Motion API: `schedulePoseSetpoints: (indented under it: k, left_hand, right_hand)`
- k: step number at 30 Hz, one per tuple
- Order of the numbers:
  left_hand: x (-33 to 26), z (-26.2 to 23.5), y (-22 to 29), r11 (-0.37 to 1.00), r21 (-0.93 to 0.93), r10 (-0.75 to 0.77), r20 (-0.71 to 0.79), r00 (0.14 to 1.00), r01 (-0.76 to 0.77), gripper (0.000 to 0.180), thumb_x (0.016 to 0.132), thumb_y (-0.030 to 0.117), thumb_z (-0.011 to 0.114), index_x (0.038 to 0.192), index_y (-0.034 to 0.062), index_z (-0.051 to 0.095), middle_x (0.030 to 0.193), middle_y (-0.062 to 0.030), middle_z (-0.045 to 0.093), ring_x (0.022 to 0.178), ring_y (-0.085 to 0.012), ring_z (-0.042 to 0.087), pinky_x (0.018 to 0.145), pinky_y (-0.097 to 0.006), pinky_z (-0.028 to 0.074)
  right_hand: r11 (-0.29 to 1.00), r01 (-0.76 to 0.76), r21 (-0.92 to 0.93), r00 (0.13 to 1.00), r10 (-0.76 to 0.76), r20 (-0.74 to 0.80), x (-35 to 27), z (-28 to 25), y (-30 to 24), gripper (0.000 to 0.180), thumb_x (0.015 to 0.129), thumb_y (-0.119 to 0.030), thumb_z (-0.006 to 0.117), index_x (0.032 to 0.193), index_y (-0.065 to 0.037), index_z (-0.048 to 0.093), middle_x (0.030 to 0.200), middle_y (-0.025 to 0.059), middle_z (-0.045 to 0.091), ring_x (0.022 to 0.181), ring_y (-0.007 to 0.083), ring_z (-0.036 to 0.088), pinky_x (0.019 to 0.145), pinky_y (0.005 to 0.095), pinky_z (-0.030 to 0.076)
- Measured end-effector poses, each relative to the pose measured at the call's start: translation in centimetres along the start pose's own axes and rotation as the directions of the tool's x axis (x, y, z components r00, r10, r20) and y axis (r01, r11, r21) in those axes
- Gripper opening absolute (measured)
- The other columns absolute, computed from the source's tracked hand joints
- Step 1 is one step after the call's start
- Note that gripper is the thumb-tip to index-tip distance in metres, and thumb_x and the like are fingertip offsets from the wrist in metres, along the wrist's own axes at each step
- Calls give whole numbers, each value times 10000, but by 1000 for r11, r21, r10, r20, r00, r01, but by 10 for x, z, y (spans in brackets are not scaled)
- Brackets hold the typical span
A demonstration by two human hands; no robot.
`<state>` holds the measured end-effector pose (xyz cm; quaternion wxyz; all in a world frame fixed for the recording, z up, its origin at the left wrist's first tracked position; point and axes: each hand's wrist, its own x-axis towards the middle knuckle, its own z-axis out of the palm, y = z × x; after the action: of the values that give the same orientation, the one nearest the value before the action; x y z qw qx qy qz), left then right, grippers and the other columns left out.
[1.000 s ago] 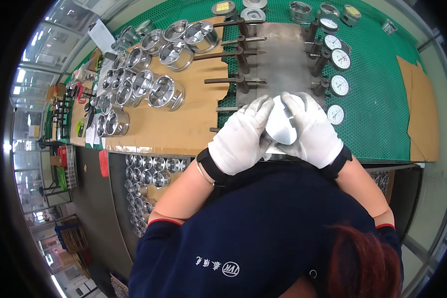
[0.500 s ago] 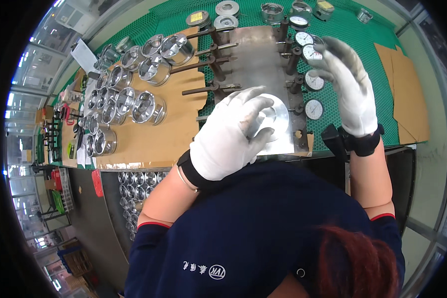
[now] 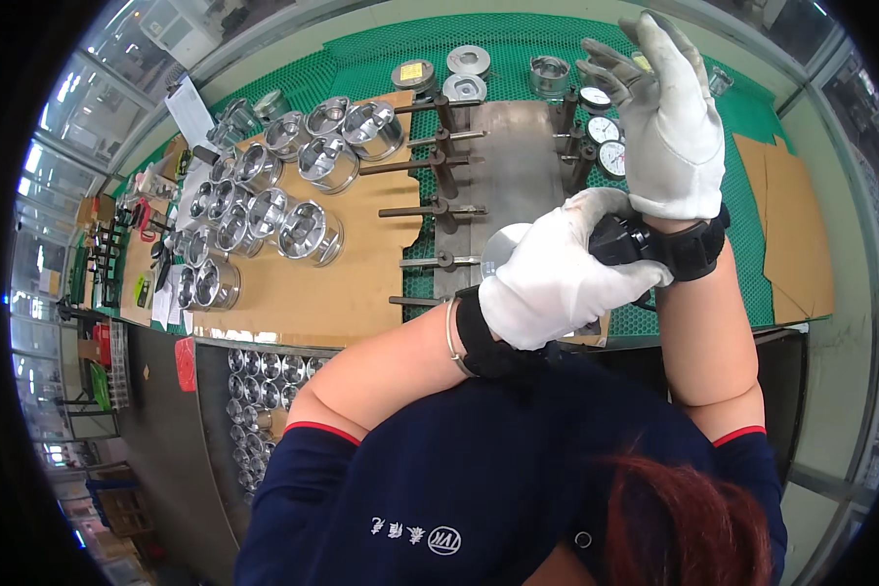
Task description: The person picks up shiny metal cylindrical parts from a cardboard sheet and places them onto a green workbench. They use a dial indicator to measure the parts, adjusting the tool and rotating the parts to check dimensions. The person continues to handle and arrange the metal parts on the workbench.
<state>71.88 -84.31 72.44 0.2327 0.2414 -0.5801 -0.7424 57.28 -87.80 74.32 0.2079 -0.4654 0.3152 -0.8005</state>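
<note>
My left hand (image 3: 562, 273), in a white glove, reaches across to my right wrist. Its thumb and fingers close round a black box-shaped device (image 3: 615, 241) on the black wrist strap (image 3: 689, 252). My right hand (image 3: 672, 132), gloved too, is raised palm outward with its fingers apart and holds nothing. Partly behind my left hand, a round silvery metal piece (image 3: 503, 246) stands on the steel plate (image 3: 506, 161). Dial gauges (image 3: 612, 158) line the plate's right side, near my right hand; the lower ones are hidden by my hands.
Several shiny metal pistons (image 3: 311, 234) stand on brown cardboard (image 3: 361, 303) to the left. Clamp rods (image 3: 444, 213) stick out along the plate's left side. Green matting (image 3: 361, 49) covers the bench, with more round parts (image 3: 469, 61) at the back. Folded cardboard (image 3: 801, 234) lies right.
My left hand has left the round metal piece and moved right, taking hold of the black device on my right wrist. My right hand has shifted slightly up and left, its palm turning outward.
</note>
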Motion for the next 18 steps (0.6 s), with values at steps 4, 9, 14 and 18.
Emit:
schedulePoseSetpoints:
  k: [4, 9, 14, 18]
  left_hand:
    - [-2, -4, 5, 996, 17, -93, 25, 995, 93, 592, 808, 88, 820, 1296, -33, 506, 1014, -68, 676, 811, -97, 664, 667, -280, 572]
    - [-1, -4, -5, 994, -63, -95, -16, 995, 94, 558, 822, 72, 809, 1277, -33, 503, 1008, -66, 676, 789, -91, 654, 686, -277, 566]
    - [-3, -4, -7, 995, -93, 36, -25, 999, -38, 573, 805, 71, 832, 1268, -29, 510, 1040, -75, 683, 858, -93, 658, 755, -270, 565]
    - [-11, -6, -1, 998, 64, 22, -8, 1000, -22, 575, 787, 92, 858, 1248, -22, 535, 1058, -67, 684, 943, -105, 656, 812, -281, 566]
  right_hand:
    - [981, -25, 191, 974, -19, 225, 1, -2, -2, 565, 1006, -194, 621, 1490, -28, 382, 1330, 182, 553, 1053, 204, 640, 806, 270, 548]
    - [412, 670, -617, 711, -595, 374, 31, 25, 11, 479, 900, -50, 658, 1356, -5, 521, 1199, 189, 625, 922, 286, 654, 778, 375, 550]
    - [292, 711, -640, 701, -374, 608, 22, 44, -14, 448, 838, -86, 688, 1272, -29, 593, 1192, 247, 619, 1043, 405, 634, 914, 447, 528]
    - [918, 82, -388, 965, 25, 261, 11, 43, -20, 374, 895, -127, 665, 1248, -21, 604, 1164, 217, 639, 1021, 369, 646, 910, 438, 528]
